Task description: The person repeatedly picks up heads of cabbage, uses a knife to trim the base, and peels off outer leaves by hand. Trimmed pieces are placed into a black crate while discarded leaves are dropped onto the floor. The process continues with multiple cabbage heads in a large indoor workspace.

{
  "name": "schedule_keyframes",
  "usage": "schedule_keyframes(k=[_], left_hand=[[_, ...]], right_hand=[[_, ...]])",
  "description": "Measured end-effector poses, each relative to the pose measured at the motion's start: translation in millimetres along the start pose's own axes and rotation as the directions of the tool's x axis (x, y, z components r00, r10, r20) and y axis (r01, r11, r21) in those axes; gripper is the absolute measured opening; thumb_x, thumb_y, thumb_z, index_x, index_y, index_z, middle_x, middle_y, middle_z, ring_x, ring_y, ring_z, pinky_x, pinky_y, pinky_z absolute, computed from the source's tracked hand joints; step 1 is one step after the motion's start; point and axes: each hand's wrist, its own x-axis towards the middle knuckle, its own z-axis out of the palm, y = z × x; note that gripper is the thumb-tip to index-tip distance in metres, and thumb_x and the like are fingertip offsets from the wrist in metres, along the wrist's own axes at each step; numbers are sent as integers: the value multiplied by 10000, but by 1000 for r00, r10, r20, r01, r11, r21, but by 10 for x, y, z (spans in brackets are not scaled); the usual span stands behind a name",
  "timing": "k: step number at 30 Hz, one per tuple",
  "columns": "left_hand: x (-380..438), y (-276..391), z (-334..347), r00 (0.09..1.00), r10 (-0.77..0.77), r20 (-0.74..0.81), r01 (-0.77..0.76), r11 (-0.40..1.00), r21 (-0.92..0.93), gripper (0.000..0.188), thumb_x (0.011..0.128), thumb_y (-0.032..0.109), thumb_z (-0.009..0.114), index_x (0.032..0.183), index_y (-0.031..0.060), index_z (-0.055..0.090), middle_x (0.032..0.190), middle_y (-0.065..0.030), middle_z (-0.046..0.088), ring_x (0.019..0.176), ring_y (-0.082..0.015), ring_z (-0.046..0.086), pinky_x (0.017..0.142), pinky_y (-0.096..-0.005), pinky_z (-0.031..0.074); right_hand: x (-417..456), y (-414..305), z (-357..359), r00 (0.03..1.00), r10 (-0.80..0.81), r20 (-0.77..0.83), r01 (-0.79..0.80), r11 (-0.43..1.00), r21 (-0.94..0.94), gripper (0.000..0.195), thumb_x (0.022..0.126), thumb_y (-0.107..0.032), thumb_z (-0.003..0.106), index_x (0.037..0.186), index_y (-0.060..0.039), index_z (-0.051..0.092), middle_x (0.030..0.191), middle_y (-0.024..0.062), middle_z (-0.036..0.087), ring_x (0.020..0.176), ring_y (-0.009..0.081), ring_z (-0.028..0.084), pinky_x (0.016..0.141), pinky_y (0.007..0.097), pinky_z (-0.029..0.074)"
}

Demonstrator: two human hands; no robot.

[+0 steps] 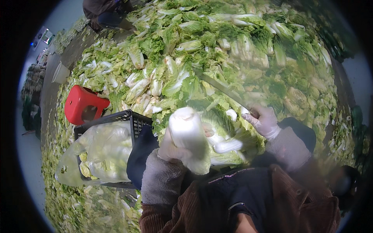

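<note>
My gloved left hand [172, 148] grips a pale napa cabbage head [189, 137] in front of my chest, its white stem end tilted up and away from me. In my gloved right hand [266, 122] is a long-bladed knife [223, 88]; its blade points up and left over the heap, apart from the held cabbage. Loose cabbage leaves [230, 145] with thick white ribs lie below and between my hands. Beyond them spreads a large heap of napa cabbages and trimmed leaves [186, 46].
At my left, a black plastic crate [140, 125] lined with a clear plastic bag [107, 142] holds pale cabbages. A red plastic stool [80, 104] lies tipped behind it, near a white bucket [60, 72]. Another person [107, 14] is at the far left. Leaves litter the floor.
</note>
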Motion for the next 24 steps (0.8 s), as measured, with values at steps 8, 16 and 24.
schedule_keyframes(k=[8,16,24], left_hand=[[0,-52,54,999,-47,19,46,997,57,935,546,148,839,1313,7,325,1128,-204,574,1076,-327,563,921,-435,456],[-27,-24,144,982,-190,2,187,967,171,784,518,146,835,1202,16,475,1082,-164,606,1016,-264,590,890,-384,468],[-110,41,478,961,-247,124,98,724,683,684,512,97,852,1119,-7,554,962,-113,653,930,-199,612,840,-329,485]], right_hand=[[38,-762,-306,683,-730,-2,724,678,-125,480,670,-79,696,1145,-65,629,480,-17,426,391,146,457,363,291,339],[-64,-857,-355,613,-787,76,779,585,-228,364,665,-129,713,1016,-63,643,512,-18,446,402,151,472,360,296,360],[417,-435,-164,971,-119,207,214,817,-535,183,845,-254,575,875,-78,610,592,72,572,500,248,581,482,361,490]])
